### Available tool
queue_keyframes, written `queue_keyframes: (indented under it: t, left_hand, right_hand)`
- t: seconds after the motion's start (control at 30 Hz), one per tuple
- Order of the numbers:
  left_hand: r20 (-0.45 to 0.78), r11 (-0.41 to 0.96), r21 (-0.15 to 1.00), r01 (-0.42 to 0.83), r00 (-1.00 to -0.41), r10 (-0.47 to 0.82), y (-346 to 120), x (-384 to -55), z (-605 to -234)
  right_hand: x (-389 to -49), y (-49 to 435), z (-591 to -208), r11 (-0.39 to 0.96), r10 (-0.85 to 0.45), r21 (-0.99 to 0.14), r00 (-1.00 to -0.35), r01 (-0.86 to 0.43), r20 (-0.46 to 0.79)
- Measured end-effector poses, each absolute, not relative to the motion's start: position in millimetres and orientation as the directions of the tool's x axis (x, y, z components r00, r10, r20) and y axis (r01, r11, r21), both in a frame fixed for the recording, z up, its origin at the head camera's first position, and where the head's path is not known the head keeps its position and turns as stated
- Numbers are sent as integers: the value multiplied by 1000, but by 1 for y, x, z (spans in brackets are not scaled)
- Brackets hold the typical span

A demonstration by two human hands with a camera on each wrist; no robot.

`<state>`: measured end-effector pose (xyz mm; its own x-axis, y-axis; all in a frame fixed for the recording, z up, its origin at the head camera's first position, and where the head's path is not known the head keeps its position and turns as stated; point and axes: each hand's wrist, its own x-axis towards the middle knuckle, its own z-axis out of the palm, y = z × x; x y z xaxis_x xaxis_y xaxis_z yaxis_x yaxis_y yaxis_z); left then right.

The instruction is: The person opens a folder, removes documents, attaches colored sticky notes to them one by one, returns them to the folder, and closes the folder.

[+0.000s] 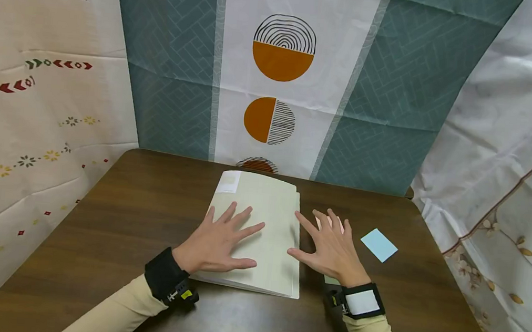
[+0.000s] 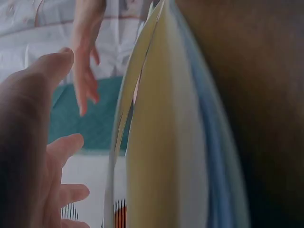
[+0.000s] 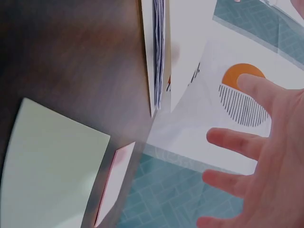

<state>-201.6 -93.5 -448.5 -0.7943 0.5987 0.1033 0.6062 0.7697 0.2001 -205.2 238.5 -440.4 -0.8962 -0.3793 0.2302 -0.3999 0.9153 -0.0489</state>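
Observation:
A pale cream folder (image 1: 272, 203) lies on the table, a white label (image 1: 228, 181) at its upper left corner. Edge-on in the left wrist view, its cover stands slightly raised over several layers of sheets (image 2: 190, 123). Over its left part my left hand (image 1: 214, 241) is held with fingers spread, apart from the cover. My right hand (image 1: 335, 248), also spread and holding nothing, hovers just right of the folder. Beneath it, partly hidden in the head view, are a pale green sheet or pad (image 3: 54, 166) and a smaller pink-edged card (image 3: 115, 183).
A light blue card (image 1: 379, 245) lies on the brown table (image 1: 148, 203) to the right of my right hand. Patterned cloths hang behind and on both sides, among them a teal and white one (image 1: 179, 74) along the back edge.

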Motion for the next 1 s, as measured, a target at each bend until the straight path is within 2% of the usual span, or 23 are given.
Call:
queue_keyframes:
  t: [0.17, 0.4, 1.0]
  left_hand:
    - [120, 732, 175, 658, -752, 648, -82, -188, -446]
    - [123, 727, 55, 684, -728, 675, -75, -180, -449]
    - [66, 749, 85, 657, -754, 653, -71, -181, -462]
  right_hand:
    - [-206, 238, -439, 915, -381, -34, -891, -401, 246]
    - [-206, 238, -441, 915, -384, -30, -890, -403, 244]
    - [-205, 239, -440, 919, -374, -36, -896, -393, 241]
